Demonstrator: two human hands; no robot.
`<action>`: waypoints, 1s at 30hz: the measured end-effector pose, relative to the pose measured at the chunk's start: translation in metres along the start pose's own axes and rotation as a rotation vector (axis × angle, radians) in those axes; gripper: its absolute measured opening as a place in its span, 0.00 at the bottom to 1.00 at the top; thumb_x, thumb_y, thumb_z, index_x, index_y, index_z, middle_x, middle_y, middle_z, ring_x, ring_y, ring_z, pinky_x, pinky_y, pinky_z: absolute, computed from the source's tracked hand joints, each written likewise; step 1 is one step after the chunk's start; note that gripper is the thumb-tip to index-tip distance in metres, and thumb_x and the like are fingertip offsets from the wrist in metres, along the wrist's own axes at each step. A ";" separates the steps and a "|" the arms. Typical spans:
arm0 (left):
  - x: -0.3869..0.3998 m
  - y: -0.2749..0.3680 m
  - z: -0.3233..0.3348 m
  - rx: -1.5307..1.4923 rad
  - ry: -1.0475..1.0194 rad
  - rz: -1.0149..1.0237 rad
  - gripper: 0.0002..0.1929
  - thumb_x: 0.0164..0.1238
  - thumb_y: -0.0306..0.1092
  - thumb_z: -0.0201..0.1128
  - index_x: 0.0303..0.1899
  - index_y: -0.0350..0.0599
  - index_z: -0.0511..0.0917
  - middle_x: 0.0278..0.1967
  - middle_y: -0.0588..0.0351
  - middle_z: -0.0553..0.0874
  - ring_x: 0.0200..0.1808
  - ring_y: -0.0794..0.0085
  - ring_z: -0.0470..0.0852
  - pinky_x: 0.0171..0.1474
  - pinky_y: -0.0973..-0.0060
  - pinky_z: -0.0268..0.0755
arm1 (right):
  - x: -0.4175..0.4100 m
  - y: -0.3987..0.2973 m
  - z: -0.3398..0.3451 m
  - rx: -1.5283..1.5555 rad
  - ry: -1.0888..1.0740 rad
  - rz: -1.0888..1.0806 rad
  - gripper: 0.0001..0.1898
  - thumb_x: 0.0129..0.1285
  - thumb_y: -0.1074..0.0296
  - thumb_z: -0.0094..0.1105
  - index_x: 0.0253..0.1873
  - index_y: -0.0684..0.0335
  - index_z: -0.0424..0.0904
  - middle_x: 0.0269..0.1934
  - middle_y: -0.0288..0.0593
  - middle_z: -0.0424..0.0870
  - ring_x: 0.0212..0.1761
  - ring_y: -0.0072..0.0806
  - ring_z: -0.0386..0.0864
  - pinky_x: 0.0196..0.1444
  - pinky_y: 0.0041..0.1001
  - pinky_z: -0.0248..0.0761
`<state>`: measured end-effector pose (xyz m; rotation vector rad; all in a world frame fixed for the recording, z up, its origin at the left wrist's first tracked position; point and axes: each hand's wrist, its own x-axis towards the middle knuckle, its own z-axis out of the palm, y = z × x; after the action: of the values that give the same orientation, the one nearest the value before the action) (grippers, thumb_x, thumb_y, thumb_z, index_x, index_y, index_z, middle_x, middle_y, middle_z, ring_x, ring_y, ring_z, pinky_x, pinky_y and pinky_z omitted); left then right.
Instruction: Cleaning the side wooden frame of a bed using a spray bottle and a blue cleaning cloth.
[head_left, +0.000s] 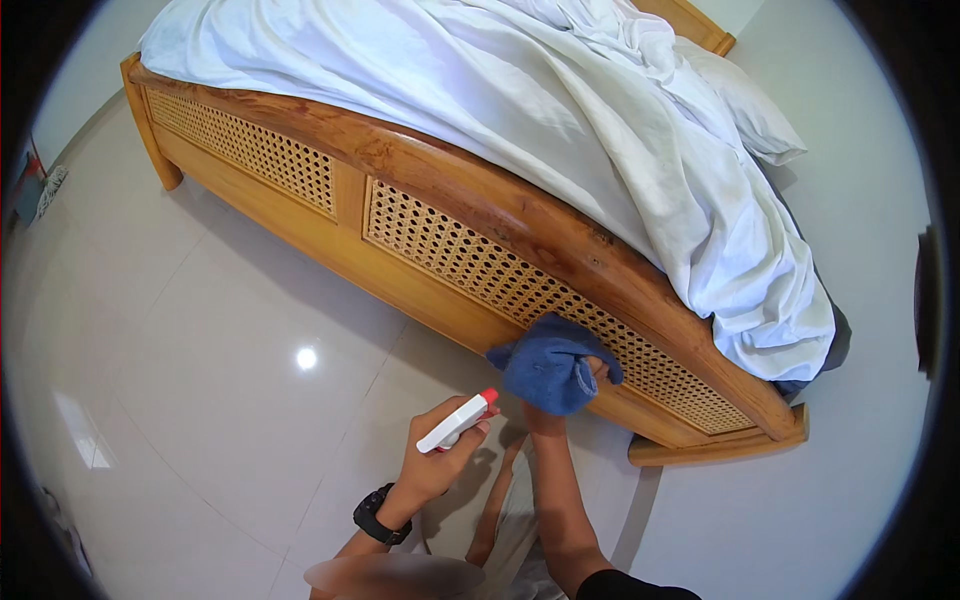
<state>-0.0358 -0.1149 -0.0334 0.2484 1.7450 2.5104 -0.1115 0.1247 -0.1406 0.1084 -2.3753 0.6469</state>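
My left hand (442, 457), with a black watch on its wrist, grips a spray bottle with a white and red trigger head (456, 424); the bottle's body is hidden below the hand. My right hand (598, 367) holds a blue cloth (551, 367) against the woven cane panel (457, 244) of a wooden bed's footboard. The cloth covers most of that hand. Above the cane runs the footboard's thick, darker wooden top rail (480, 199).
A rumpled white sheet (525, 97) lies over the bed, with a pillow (739, 97) near the wall. The footboard's foot (712, 454) stands at lower right. A mop head (52, 191) is at far left on the tiled floor (247, 360).
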 end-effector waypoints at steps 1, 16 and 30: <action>-0.001 -0.001 0.000 0.015 -0.008 -0.004 0.14 0.74 0.25 0.65 0.57 0.35 0.84 0.46 0.55 0.92 0.48 0.78 0.88 0.54 0.77 0.79 | -0.001 -0.003 0.001 0.016 -0.035 0.004 0.12 0.74 0.66 0.61 0.58 0.60 0.79 0.54 0.41 0.81 0.54 0.30 0.77 0.58 0.30 0.73; 0.000 -0.006 0.005 0.021 -0.032 0.000 0.14 0.74 0.25 0.65 0.57 0.36 0.85 0.45 0.56 0.92 0.46 0.81 0.87 0.51 0.79 0.78 | 0.027 -0.012 0.025 -0.734 -0.077 -0.108 0.16 0.69 0.64 0.68 0.56 0.62 0.78 0.49 0.43 0.80 0.53 0.38 0.76 0.63 0.36 0.68; -0.003 -0.009 0.005 0.099 -0.052 -0.052 0.13 0.73 0.26 0.66 0.55 0.37 0.85 0.42 0.60 0.91 0.41 0.83 0.83 0.47 0.81 0.76 | 0.076 -0.100 -0.005 -0.081 0.062 -0.365 0.19 0.65 0.65 0.70 0.59 0.62 0.80 0.57 0.46 0.80 0.55 0.41 0.76 0.60 0.45 0.65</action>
<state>-0.0324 -0.1075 -0.0403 0.2682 1.8338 2.3638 -0.1438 0.0466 -0.0473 0.4667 -2.2378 0.3730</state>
